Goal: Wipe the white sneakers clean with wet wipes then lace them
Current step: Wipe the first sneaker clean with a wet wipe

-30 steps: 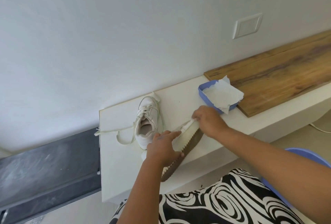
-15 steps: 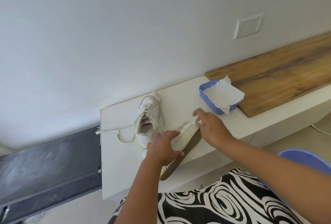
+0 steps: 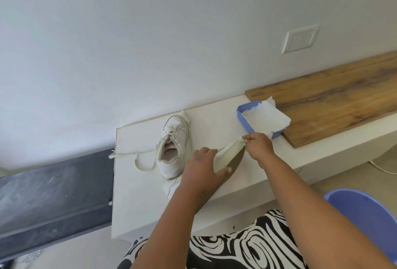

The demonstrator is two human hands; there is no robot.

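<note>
Sneaker [image 3: 231,157], tipped on its side on white ledge [image 3: 137,204], steadied by gripping left hand [image 3: 204,167] so right hand [image 3: 258,145], pinching a wipe [image 3: 243,138], reaches the toe edge; second sneaker [image 3: 171,146] upright alongside.

Bare bench [image 3: 137,202] lies open left of the upright sneaker [image 3: 173,146], crossed only by its trailing lace [image 3: 137,157]. Between that sneaker and the blue tray [image 3: 241,116] a strip of bench top stays free up to the wall. The tilted sneaker [image 3: 231,157], held by both hands, blocks the front middle. Right of the tray, the wooden board [image 3: 335,105] offers open surface.
</note>
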